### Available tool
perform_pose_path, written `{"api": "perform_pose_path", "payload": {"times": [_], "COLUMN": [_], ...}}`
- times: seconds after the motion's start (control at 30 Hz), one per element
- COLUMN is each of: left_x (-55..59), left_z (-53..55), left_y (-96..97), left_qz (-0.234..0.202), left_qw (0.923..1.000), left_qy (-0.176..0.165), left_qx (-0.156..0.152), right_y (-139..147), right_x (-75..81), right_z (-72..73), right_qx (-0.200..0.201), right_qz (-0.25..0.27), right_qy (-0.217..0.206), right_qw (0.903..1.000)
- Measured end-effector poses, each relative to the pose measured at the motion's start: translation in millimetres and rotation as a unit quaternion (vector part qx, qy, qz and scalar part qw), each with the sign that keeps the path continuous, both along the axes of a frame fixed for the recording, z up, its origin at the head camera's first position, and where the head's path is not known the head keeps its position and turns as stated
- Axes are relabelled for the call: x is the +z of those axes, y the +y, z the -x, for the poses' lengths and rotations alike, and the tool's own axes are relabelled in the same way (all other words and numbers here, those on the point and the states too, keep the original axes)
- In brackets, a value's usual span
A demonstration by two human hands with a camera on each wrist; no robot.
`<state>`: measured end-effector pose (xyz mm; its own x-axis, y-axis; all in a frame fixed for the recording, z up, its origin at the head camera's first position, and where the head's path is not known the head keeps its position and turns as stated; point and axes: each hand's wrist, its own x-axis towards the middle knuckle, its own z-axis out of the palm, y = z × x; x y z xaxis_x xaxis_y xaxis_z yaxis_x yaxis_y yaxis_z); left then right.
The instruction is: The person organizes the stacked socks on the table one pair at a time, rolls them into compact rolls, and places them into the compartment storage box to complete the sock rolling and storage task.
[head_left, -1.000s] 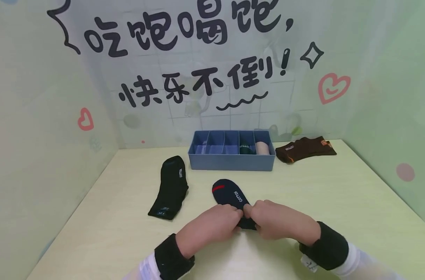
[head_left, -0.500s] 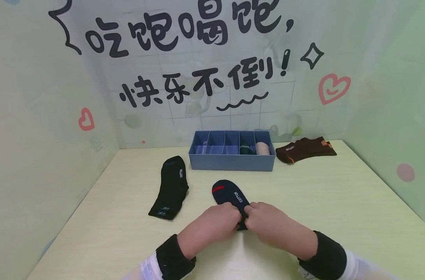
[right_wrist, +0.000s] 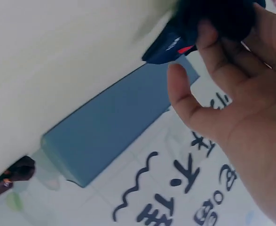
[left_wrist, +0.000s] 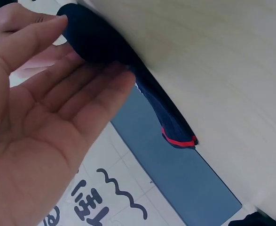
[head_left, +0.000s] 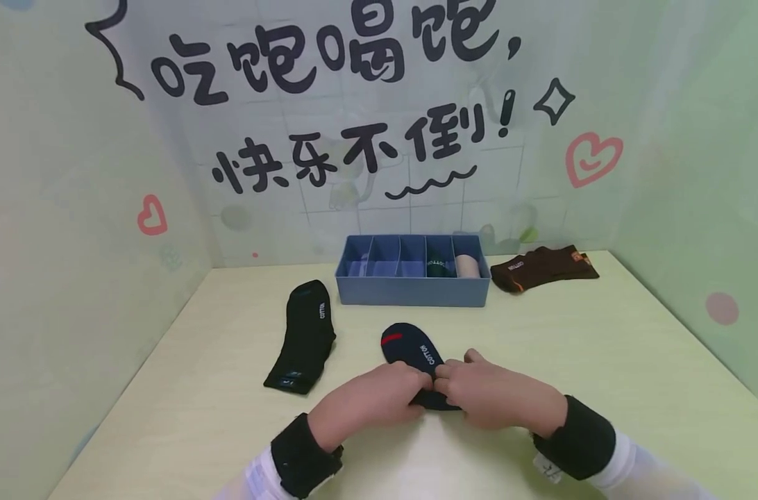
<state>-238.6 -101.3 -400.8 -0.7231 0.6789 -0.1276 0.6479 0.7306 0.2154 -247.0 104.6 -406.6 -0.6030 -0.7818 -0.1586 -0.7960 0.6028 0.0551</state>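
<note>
A navy sock (head_left: 410,344) with a red stripe and white "COTTON" lettering lies on the table before me, its toe pointing away. At its near end my left hand (head_left: 382,396) touches it with fairly straight fingers, the thumb by the near edge. From the right, my right hand (head_left: 494,392) holds the same end with bent fingers. Its little finger stands apart in the right wrist view, where the sock (right_wrist: 229,21) bunches between thumb and fingers. In the left wrist view the dark end of the sock (left_wrist: 93,35) meets my fingertips.
Behind the sock stands a blue-grey divided box (head_left: 413,292), with a dark green sock roll (head_left: 438,267) and a pale pink roll (head_left: 467,265) in its right compartments. A black sock (head_left: 304,337) lies to the left. Brown socks (head_left: 544,267) lie right of the box.
My right hand draws in, then shifts slightly right again, now with its little finger raised. The left hand's thumb has spread from its fingers. The sock stays nearly in place.
</note>
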Motion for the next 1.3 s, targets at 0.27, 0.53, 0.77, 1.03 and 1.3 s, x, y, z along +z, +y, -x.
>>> {"api": "perform_pose_path", "payload": {"times": [0.27,0.53,0.77,1.03,1.3], "left_x": [6.3,4.7,-0.1,-4.9,-1.6], "left_z": [-1.2,-1.4,-3.0,0.2,7.1], "left_y": [-0.7,-1.3,1.0,-0.4,-6.7], "left_qz": [-0.004,0.017,-0.005,-0.002,-0.015], "left_qw": [0.9992,0.9998,0.9983,0.9980,0.9988], "left_qy": [-0.040,-0.012,0.054,0.053,-0.041], "left_qx": [0.000,-0.004,-0.024,-0.033,-0.023], "right_y": [10.0,11.1,2.9,3.3,8.1], "right_x": [-1.1,-0.3,2.5,1.1,2.2], "right_z": [15.8,21.2,-1.0,-7.5,5.4], "right_qx": [0.000,-0.005,0.096,0.116,0.087], "right_qz": [0.067,0.165,0.049,-0.008,0.010], "right_qy": [-0.132,-0.122,0.164,0.184,0.066], "right_qw": [0.9891,0.9788,0.9805,0.9761,0.9940]}}
